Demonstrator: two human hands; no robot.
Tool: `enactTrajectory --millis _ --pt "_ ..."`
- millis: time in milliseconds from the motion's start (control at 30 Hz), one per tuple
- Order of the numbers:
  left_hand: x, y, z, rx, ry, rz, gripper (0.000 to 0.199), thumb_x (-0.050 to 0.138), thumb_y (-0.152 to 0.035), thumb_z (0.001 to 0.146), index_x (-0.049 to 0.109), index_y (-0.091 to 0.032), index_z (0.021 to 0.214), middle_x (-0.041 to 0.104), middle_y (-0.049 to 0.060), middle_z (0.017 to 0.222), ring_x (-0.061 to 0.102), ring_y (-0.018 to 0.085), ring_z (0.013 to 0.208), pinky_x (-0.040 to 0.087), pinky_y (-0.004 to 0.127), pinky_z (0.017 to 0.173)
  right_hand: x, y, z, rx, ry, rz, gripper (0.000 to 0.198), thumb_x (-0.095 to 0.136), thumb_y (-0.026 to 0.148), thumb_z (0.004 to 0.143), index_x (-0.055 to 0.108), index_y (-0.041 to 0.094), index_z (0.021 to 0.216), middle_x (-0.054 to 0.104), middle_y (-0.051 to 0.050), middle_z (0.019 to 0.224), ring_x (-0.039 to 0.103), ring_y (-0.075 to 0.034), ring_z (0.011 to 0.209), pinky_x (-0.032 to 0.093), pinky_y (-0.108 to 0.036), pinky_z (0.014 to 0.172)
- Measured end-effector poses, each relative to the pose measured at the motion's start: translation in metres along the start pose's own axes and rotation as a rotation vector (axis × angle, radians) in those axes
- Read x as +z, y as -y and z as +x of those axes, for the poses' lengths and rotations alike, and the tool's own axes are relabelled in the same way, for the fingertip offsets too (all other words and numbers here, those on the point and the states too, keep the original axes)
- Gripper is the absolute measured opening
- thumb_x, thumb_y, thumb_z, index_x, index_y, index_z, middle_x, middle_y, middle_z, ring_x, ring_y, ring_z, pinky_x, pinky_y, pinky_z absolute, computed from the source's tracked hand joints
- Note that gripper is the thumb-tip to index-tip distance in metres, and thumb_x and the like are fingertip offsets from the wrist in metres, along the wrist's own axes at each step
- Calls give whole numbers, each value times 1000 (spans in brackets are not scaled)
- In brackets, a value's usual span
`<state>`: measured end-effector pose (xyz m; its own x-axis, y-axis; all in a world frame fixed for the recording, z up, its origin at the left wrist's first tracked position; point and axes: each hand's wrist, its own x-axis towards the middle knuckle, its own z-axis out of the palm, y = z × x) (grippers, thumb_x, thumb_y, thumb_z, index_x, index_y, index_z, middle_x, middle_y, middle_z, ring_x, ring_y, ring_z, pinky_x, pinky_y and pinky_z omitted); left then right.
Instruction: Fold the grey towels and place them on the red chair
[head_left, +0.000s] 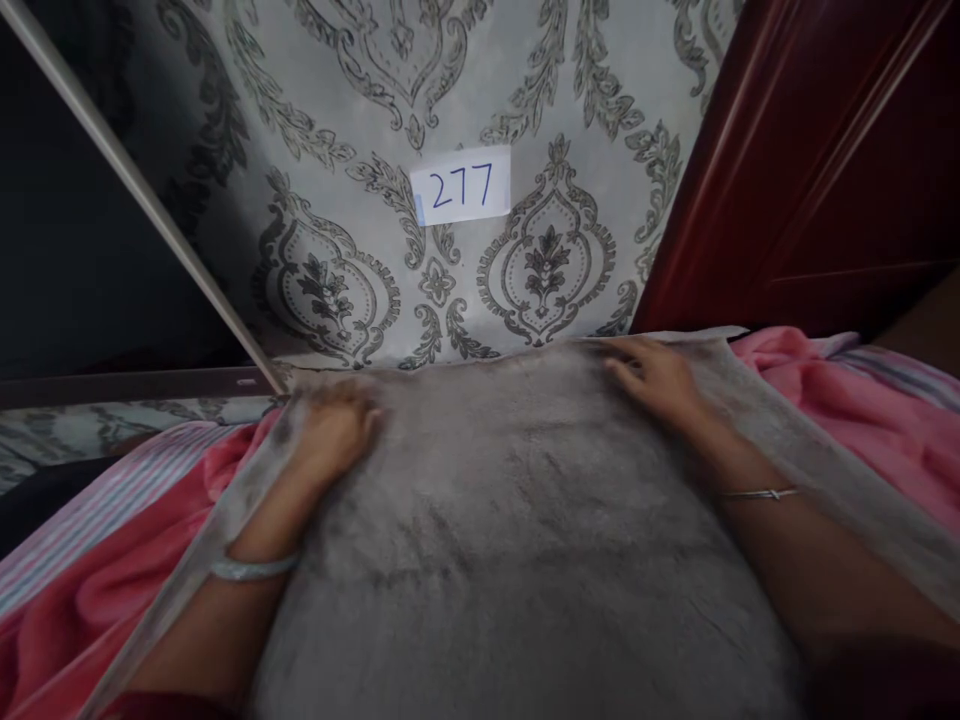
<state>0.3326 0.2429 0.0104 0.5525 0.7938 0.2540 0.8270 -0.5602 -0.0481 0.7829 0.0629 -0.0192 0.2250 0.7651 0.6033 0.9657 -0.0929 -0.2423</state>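
A large grey cloth (495, 520) with a soft, plush-looking surface lies spread before me, its far edge along the wall. Faint creases cross its middle. My left hand (335, 425) is at the cloth's far left part, fingers curled down on the fabric and somewhat blurred. Near the far right edge, my right hand (660, 380) rests on the cloth, its thumb apart from the stretched fingers. The fingertips of both hands are smeared or partly hidden.
Pink blanket (847, 400) and striped bedding (127, 500) show beside the cloth. Patterned wallpaper (450, 290) bears a white paper (461, 187) marked 277. A dark framed panel (97, 250) stands at left, a dark red wooden panel (810, 180) at right.
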Motion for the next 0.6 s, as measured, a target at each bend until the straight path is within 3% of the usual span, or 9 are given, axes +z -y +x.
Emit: enactTrajectory --millis 67,133,200,300,500,600 --pt "8 -27 1 300 79 -43 59 39 -49 99 49 -25 152 40 10 163 32 32 152 23 55 124 13 27 0 -190 191 71 50 44 43 99 62 21 140 61 -12 143 57 -30 130 46 -47 110" --pt "18 -40 2 416 210 -88 63 37 -51 99 36 -29 158 28 6 168 22 30 156 17 57 126 30 46 -3 -318 395 91 55 46 51 99 56 28 148 50 -8 156 46 -31 142 38 -52 116" --pt "27 -38 3 344 312 -84 65 34 -51 100 30 -27 161 23 7 169 18 30 157 16 57 126 44 48 -8 -322 510 67 59 45 55 99 48 33 154 41 -5 162 36 -34 149 32 -58 119" --pt "29 -16 7 143 333 -2 66 31 -52 100 27 -26 162 24 8 169 16 31 157 15 58 125 49 28 -10 -208 525 9 62 41 56 100 43 31 157 37 -6 164 32 -34 151 30 -59 119" --pt "17 35 12 -139 380 2 70 25 -55 99 25 -24 162 21 9 170 13 34 157 15 64 123 27 -22 -7 -86 318 -45 48 41 40 100 68 20 134 65 -10 139 56 -29 130 40 -47 114" --pt "14 52 10 -241 378 -12 72 22 -56 99 26 -22 162 17 9 170 10 36 157 17 65 122 14 -41 -11 69 197 -97 41 43 34 97 75 21 118 72 -10 122 60 -30 118 45 -46 107"
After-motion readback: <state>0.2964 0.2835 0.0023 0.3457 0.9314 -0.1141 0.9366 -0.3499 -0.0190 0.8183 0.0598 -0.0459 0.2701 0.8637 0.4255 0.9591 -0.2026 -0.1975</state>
